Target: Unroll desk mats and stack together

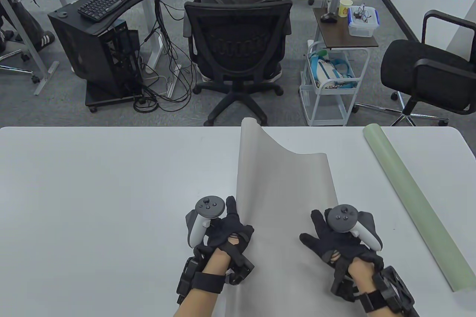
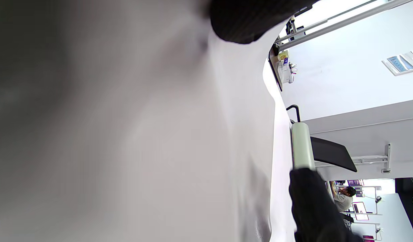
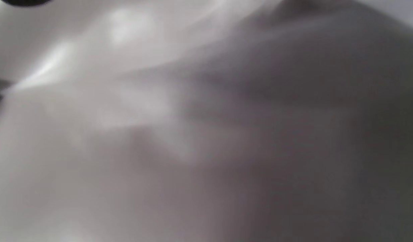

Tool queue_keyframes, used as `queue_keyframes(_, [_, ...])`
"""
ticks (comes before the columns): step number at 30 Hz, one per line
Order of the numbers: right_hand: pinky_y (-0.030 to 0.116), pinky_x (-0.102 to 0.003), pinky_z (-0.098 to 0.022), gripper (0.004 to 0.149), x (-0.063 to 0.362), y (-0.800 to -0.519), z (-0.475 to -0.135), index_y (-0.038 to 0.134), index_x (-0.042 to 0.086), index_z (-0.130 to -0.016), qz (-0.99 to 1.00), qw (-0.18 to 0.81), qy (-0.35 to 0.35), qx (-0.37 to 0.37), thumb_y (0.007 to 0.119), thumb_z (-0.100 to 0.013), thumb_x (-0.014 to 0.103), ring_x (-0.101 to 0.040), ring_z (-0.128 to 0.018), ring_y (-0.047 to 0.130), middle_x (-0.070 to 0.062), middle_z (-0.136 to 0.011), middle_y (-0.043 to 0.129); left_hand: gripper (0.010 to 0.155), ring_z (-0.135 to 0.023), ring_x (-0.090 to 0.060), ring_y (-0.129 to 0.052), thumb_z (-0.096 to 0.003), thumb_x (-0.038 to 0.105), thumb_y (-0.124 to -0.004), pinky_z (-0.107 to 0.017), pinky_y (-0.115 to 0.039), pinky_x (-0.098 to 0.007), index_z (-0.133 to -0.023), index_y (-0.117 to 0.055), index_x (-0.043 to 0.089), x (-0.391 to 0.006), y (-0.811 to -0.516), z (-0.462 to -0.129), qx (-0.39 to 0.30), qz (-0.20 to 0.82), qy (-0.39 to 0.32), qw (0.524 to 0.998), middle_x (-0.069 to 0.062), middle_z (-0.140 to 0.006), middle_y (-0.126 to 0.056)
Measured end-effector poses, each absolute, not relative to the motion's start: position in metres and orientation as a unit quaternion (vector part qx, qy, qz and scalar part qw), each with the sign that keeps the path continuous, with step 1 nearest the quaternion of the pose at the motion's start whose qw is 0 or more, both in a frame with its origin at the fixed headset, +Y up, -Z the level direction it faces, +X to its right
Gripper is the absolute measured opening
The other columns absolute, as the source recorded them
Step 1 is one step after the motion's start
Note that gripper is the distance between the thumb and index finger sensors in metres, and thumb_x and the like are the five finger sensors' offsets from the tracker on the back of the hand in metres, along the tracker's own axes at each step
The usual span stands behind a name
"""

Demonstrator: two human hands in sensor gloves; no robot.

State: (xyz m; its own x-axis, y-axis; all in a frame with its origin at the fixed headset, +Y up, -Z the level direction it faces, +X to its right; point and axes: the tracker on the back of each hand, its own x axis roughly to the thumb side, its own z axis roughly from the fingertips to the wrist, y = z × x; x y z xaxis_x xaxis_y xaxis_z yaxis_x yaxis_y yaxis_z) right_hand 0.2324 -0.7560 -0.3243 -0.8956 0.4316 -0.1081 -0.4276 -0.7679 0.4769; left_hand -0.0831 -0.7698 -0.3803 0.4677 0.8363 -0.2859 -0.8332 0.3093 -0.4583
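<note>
A grey desk mat (image 1: 286, 190) lies partly unrolled in the middle of the white table (image 1: 93, 190). Its far edge still curls upward at the far left corner. My left hand (image 1: 238, 216) rests on the mat's left edge, fingers on its surface. My right hand (image 1: 310, 226) presses flat on the mat's right side with its fingers spread. Neither hand grips anything. A pale green mat (image 1: 412, 201) lies rolled up and diagonal at the right of the table. The left wrist view shows the grey mat (image 2: 159, 134) close up and the green roll (image 2: 302, 144) beyond. The right wrist view is filled by blurred grey mat (image 3: 206, 134).
Beyond the table's far edge a person sits in a black office chair (image 1: 238, 45), with a white trolley (image 1: 327, 83) and a second black chair (image 1: 427, 68) to the right. The green roll's near end reaches close to the table's right front edge.
</note>
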Motion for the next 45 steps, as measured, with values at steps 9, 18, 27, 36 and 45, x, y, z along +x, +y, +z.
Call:
queue_keyframes(9, [0.006, -0.056, -0.068, 0.096, 0.227, -0.79, -0.307, 0.007, 0.024, -0.105, 0.96, 0.121, 0.254, -0.004, 0.053, -0.038, 0.074, -0.038, -0.097, -0.008, -0.005, -0.11, -0.006, 0.09, -0.082, -0.028, -0.085, -0.0506, 0.025, -0.072, -0.063, -0.078, -0.047, -0.095, 0.007, 0.025, -0.083, -0.783, -0.396, -0.308, 0.562, -0.013, 0.768, -0.012, -0.109, -0.038])
queue_keyframes(18, [0.006, -0.056, -0.069, 0.098, 0.226, -0.803, -0.312, -0.004, 0.024, -0.099, 0.955, 0.083, 0.283, -0.033, 0.053, -0.038, 0.074, -0.038, -0.096, -0.011, -0.007, -0.104, -0.014, 0.092, -0.091, -0.037, -0.072, -0.0486, 0.021, -0.067, -0.067, -0.067, -0.055, -0.09, 0.015, 0.02, -0.084, -0.782, -0.399, -0.359, 0.637, -0.08, 0.678, -0.018, -0.109, -0.022])
queue_keyframes(27, [0.006, -0.055, -0.069, 0.097, 0.227, -0.803, -0.312, -0.004, 0.024, -0.1, 0.955, 0.096, 0.279, -0.044, 0.052, -0.038, 0.074, -0.037, -0.096, -0.011, -0.006, -0.104, -0.013, 0.089, -0.089, -0.028, -0.084, -0.0471, 0.03, -0.089, -0.067, -0.079, -0.039, -0.1, -0.019, 0.011, -0.099, -0.784, -0.393, -0.348, 0.712, -0.049, 0.608, -0.01, -0.109, -0.048])
queue_keyframes(36, [0.004, -0.055, -0.068, 0.098, 0.227, -0.804, -0.313, -0.005, 0.024, -0.099, 0.953, 0.095, 0.285, -0.043, 0.054, -0.038, 0.073, -0.036, -0.096, -0.013, -0.006, -0.103, -0.016, 0.075, -0.076, -0.033, -0.102, -0.0501, 0.035, -0.083, -0.053, -0.094, -0.041, -0.098, -0.028, 0.018, -0.1, -0.795, -0.374, -0.346, 0.728, -0.007, 0.593, -0.005, -0.096, -0.074])
queue_keyframes(45, [0.004, -0.055, -0.068, 0.097, 0.227, -0.804, -0.312, -0.005, 0.024, -0.099, 0.953, 0.1, 0.284, -0.042, 0.053, -0.038, 0.074, -0.036, -0.096, -0.013, -0.006, -0.103, -0.016, 0.085, -0.077, -0.033, -0.093, -0.0496, 0.026, -0.073, -0.057, -0.084, -0.048, -0.098, -0.004, 0.014, -0.117, -0.808, -0.374, -0.342, 0.746, -0.023, 0.571, -0.015, -0.103, -0.054])
